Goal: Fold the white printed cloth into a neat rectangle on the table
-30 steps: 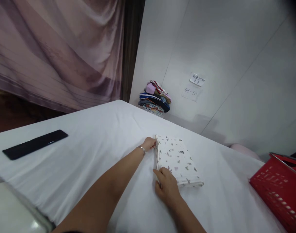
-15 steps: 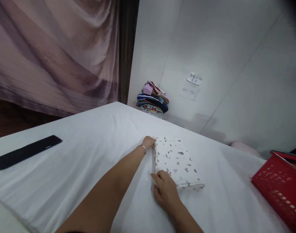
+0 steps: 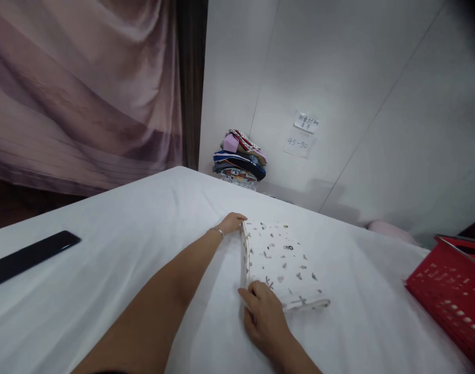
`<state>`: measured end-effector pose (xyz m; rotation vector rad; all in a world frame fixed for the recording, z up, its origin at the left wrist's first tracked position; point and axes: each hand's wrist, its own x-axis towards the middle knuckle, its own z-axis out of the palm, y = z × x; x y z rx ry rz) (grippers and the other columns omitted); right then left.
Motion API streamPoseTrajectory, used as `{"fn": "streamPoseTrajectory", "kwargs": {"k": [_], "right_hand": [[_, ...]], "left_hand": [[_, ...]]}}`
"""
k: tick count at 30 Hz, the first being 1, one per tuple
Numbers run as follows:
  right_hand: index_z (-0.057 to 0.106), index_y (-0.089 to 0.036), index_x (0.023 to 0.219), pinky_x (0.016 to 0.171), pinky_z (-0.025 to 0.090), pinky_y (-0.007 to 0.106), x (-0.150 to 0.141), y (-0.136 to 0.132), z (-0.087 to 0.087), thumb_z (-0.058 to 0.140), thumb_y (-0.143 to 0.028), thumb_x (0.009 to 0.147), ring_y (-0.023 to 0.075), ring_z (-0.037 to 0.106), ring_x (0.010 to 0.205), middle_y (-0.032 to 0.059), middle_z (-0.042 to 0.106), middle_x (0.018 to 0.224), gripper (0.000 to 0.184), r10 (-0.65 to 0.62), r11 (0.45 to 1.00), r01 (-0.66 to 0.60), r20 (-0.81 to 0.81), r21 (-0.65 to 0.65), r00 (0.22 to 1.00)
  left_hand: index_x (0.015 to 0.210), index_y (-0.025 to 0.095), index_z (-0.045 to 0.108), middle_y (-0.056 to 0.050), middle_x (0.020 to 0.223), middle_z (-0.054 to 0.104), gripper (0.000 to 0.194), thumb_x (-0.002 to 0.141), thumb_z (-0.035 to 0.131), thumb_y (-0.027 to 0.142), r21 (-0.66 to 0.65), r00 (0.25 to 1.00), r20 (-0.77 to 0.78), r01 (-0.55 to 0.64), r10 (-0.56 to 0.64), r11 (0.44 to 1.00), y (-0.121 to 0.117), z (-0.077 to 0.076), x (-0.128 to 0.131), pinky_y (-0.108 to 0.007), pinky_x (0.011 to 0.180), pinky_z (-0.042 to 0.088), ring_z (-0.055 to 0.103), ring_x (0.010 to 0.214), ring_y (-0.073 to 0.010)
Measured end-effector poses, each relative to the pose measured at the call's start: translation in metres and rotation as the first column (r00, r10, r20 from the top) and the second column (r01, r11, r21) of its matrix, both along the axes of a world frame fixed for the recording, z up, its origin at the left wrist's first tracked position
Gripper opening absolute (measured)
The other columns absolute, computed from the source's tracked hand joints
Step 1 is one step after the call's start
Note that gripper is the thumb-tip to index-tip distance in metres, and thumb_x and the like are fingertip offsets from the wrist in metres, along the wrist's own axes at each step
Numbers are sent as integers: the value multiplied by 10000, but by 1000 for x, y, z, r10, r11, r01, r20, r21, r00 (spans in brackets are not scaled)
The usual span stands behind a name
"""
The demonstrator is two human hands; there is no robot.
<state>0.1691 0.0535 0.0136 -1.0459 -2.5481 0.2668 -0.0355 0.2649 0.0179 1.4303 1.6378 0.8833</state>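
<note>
Clearly between and to the right of both hands, the folded cloth [image 3: 278,257], white with small scattered prints, lies flat on the white sheet [image 3: 362,324]. Its left edge, where the layers show, runs from one hand to the other. The left hand [image 3: 232,222], with a bracelet [image 3: 220,232] at the wrist, reaches to the far left corner and pinches the cloth there with its fingertips. The right hand [image 3: 265,314] is at the near left corner, back upward, touching the cloth; one finger sticks out leftward past the edge, and the others are partly hidden, so I cannot tell whether it grips or only presses. Most of the cloth extends rightward, away from the hands, its near fold ending in a rounded corner. Well apart from it, a black flat object [image 3: 35,254] lies at left and a red basket [image 3: 451,291] stands at right. Beyond the sheet's far edge, a stack of clothes [image 3: 240,158] is beside the wall [image 3: 338,78].
</note>
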Motion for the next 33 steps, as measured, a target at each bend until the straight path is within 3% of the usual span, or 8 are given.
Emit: {"fn": "streamPoseTrajectory", "kwargs": {"k": [4, 8, 15, 21, 33], "right_hand": [[545, -235, 1099, 702, 385, 294, -1, -1, 3, 459, -80, 692, 176, 461, 819, 36, 485, 898, 443, -8, 1000, 8, 0, -14, 1000], [547, -234, 1093, 703, 388, 296, -1, -1, 4, 459, -86, 702, 178, 460, 819, 38, 484, 899, 427, -13, 1000, 13, 5, -12, 1000], [549, -230, 1086, 712, 389, 307, -1, -2, 4, 454, -81, 693, 187, 459, 831, 45, 493, 910, 431, -18, 999, 19, 16, -35, 1000], [541, -229, 1106, 709, 389, 307, 0, -1, 4, 452, -81, 698, 185, 461, 829, 48, 493, 918, 443, -11, 999, 11, -5, -38, 1000], [554, -228, 1057, 700, 375, 298, -1, -1, 3, 456, -83, 699, 179, 452, 828, 39, 483, 908, 399, -24, 998, 24, -5, -62, 1000]], "left_hand": [[945, 166, 705, -35, 776, 691, 234, 774, 546, 160, 30, 993, -77, 96, -93, 995, 0, 5, -8, -175, 574, 452, 584, 606, -107], [945, 203, 710, -22, 905, 698, 244, 748, 569, 167, 65, 974, -174, 157, -144, 985, -2, 9, -13, -187, 602, 448, 593, 636, -117], [827, 235, 726, -4, 929, 697, 171, 751, 579, 193, 136, 936, -316, 209, -157, 969, 0, 15, -15, -198, 795, 425, 607, 867, -166], [889, 253, 703, 3, 1031, 672, 224, 793, 514, 181, 212, 920, -384, 171, -78, 962, -3, 3, -20, -227, 894, 377, 561, 1000, -176], [931, 182, 672, -36, 930, 682, 278, 787, 437, 148, 221, 949, -313, 33, 39, 975, -14, -3, -8, -260, 817, 435, 596, 895, -175]]}}
